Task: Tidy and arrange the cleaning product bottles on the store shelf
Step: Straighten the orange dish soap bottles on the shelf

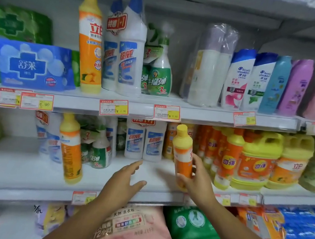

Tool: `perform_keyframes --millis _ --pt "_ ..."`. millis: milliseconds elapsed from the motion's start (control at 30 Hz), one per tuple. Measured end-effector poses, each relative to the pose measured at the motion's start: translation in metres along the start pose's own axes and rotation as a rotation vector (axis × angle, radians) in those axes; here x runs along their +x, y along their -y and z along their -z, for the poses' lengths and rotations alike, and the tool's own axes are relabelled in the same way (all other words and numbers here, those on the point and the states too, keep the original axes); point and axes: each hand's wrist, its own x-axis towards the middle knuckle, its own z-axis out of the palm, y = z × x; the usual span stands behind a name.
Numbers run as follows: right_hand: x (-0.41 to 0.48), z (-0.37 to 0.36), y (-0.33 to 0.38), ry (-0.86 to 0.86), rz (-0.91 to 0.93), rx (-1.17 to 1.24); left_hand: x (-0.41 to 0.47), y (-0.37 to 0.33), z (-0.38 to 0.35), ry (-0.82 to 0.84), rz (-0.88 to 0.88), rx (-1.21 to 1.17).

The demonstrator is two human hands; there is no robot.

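My right hand (pixel 198 179) grips an orange and yellow dish soap bottle (pixel 183 150) by its lower half, upright and slightly tilted, above the front of the middle shelf (pixel 27 171). My left hand (pixel 125 181) hovers open over the bare shelf to the left of it, fingers spread, holding nothing. A matching orange bottle (pixel 71 148) stands at the shelf's front left. Two white toilet cleaner bottles (pixel 144 139) stand behind the hands. Green spray bottles (pixel 100 152) sit between them and the orange bottle.
Several orange bottles (pixel 227 157) and yellow-capped jugs (pixel 257 159) crowd the shelf on the right. The upper shelf holds a tall orange bottle (pixel 90 43), white cleaner bottles (pixel 130 48), shampoo (pixel 237 79) and blue packs (pixel 32 64). Bagged goods (pixel 132 233) lie below.
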Motion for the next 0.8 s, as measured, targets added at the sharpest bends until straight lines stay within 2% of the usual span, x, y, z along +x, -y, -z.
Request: perform_keyframes --millis 500,633,733,800 --pt "0.084 -0.034 -0.058 -0.14 -0.15 0.111 0.037 0.07 -0.03 -0.026 -0.013 0.258" --pt "0.094 -0.039 -0.062 -0.154 -0.13 0.122 0.033 0.089 -0.039 -0.05 -0.088 0.367" --pt "0.095 -0.041 -0.062 -0.122 -0.177 0.154 0.032 0.089 -0.039 -0.072 -0.107 0.344" --pt "0.084 -0.041 -0.06 -0.149 -0.178 0.09 0.031 0.085 -0.035 -0.087 -0.116 0.308"
